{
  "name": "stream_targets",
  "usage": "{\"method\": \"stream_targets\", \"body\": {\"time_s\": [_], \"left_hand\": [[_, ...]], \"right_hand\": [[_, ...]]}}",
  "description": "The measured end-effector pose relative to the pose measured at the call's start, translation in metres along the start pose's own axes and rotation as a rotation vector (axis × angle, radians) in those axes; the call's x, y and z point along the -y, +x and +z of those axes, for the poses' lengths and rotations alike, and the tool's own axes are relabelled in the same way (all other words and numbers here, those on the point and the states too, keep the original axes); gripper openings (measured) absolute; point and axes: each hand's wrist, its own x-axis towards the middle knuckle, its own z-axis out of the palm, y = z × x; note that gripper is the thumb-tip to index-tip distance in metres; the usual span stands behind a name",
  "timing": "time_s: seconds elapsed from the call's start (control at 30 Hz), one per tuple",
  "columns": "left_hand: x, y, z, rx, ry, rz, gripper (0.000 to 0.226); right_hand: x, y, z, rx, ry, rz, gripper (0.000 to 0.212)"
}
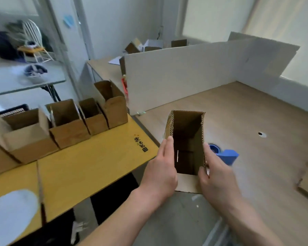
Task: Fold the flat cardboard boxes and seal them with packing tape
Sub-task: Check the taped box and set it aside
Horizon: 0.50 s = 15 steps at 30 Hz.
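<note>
Cardboard box (187, 139): held open-end up at frame centre. Left hand (161, 172) presses flat, fingers straight, on the left wall. Right hand (216, 170) grips the right wall, thumb at the rim. Square the walls before taping; the blue tape dispenser (228, 156) lies just right.

Held box (187, 139): is showing plain brown card, a wavy corrugated pattern along its cut edges and one white strip (177, 155) inside. Boxes in the row (69, 132): are showing the same brown. Side table (89, 167): is showing yellow with a black printed mark (140, 144). Tape dispenser (227, 156): is showing blue. Partition (185, 75): is showing white.
</note>
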Motion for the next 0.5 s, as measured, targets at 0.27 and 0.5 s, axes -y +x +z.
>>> {"method": "stream_targets", "body": {"time_s": [0.27, 0.5], "left_hand": [[0.112, -0.074, -0.089, -0.160, -0.006, -0.328, 0.081], [0.172, -0.122, -0.133, -0.272, -0.022, -0.652, 0.083]], "right_hand": [[0.119, 0.001, 0.107, 0.273, 0.050, -0.217, 0.071], [0.185, 0.007, 0.189, 0.564, 0.113, -0.370, 0.073]]}}
